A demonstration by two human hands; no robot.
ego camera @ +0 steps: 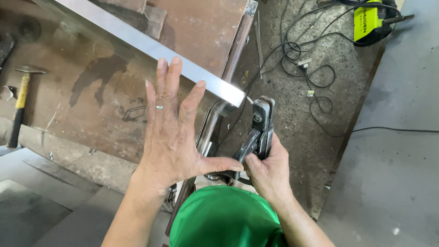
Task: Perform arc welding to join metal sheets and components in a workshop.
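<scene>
Far left: hammer (19, 103) with yellow-and-black handle lying on rusty steel tabletop (91, 91), well apart from both hands. Faint marker sketch of a box shape on the plate near centre-left; markings not copied.

Centre-left: left hand (171, 132) spread flat, fingers apart, ring on one finger, holding nothing, pressed down or hovering at the bright square metal tube (151, 45), which runs diagonally from upper left to its cut end near centre. Contact with the tube likely at the fingertips but cannot tell for certain.

Centre: rusty round pipe (228, 68) passing under the tube end, running down toward the green garment (224, 219) at bottom.

Centre-right: right hand (267, 171) closed around dark clamp-style welding holder (260, 130), jaw end pointing up, just beside the tube's cut end, not touching it as far as visible.

Judgement on doing this well: keep flat palm steady so tube stays put, bring holder tip square to the end, keep spread fingers clear of the joint.

Right: black cables (302, 68) tangled on concrete floor. Top right: yellow-green boxy machine (368, 20), dark lettering on its side, partly cut off by the frame. Far right: grey sheet (402, 137).
</scene>
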